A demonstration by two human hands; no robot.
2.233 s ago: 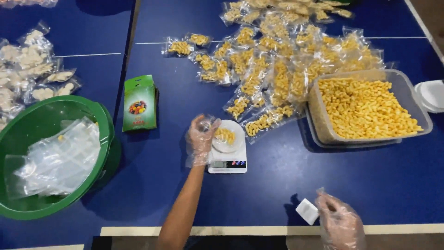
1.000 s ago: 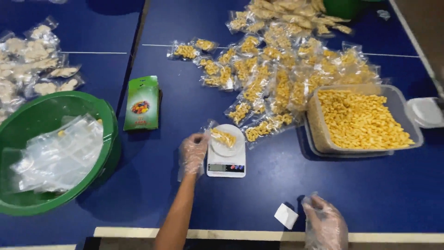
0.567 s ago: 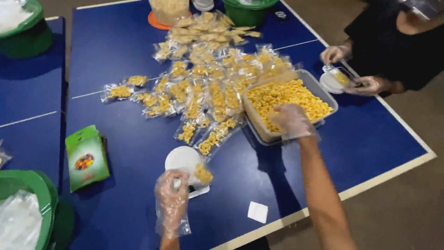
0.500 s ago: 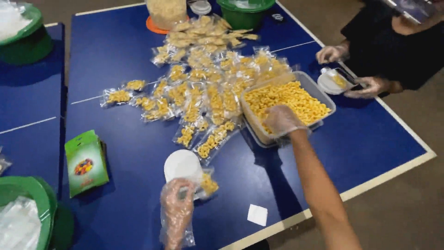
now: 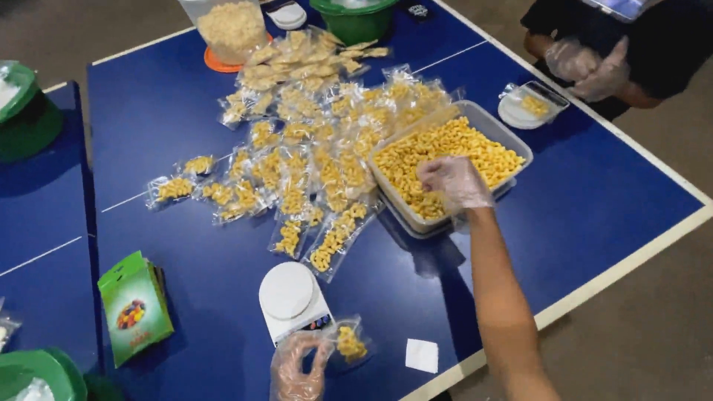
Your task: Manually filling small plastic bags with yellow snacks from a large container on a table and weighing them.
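Right hand point(image 5: 451, 180) in tub point(image 5: 512, 141) of yellow snacks point(image 5: 445, 148); left hand point(image 5: 297, 365) seemingly holds small snack bag point(image 5: 349, 345).

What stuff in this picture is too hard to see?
Head view:
- Right hand: its fingertips are in the yellow snacks in the clear tub, so any grip is hidden.
- Left hand: cut off by the bottom edge; it touches a small bag.
- Scale: its display is too small and blurred.
- Green bowl: mostly past the corner.
- Other person: cut off at the top edge.
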